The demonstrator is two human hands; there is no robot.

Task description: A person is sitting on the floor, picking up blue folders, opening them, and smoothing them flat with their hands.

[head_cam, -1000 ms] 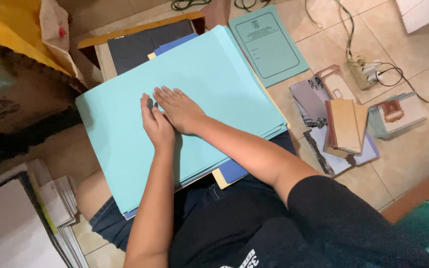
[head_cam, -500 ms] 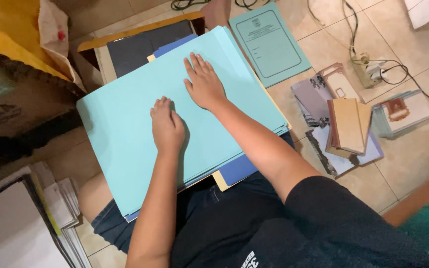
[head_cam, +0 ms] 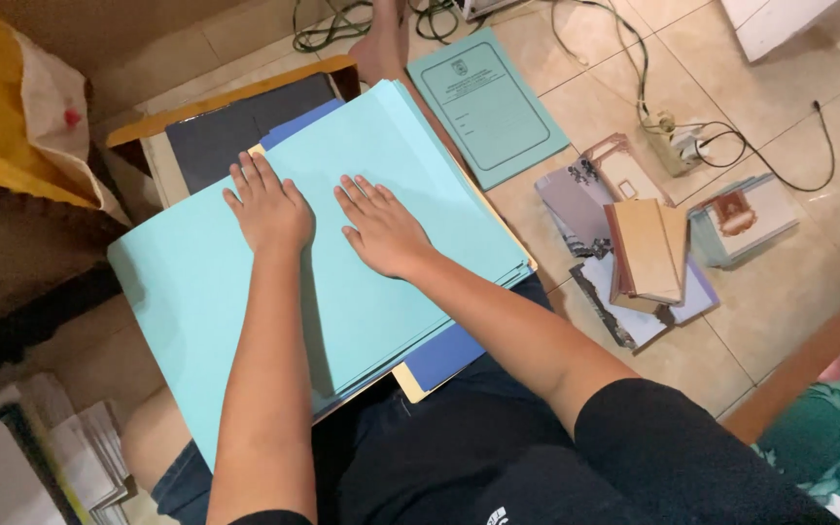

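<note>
Grip: nothing is grasped; both hands are laid flat, fingers spread, on the light blue sheet stack (head_cam: 381, 292).

The left hand (head_cam: 269, 209) and right hand (head_cam: 381, 233) are pressed side by side. The stack is carried on the lap. A teal folder (head_cam: 488, 107), booklets (head_cam: 648, 253) and cables (head_cam: 634, 58) are spread on the tiled floor (head_cam: 809, 262) alongside.

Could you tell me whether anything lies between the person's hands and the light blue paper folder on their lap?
Nothing visible does. The left hand and the right hand both lie flat, palms down, directly on the top light blue folder, side by side but apart.
</note>
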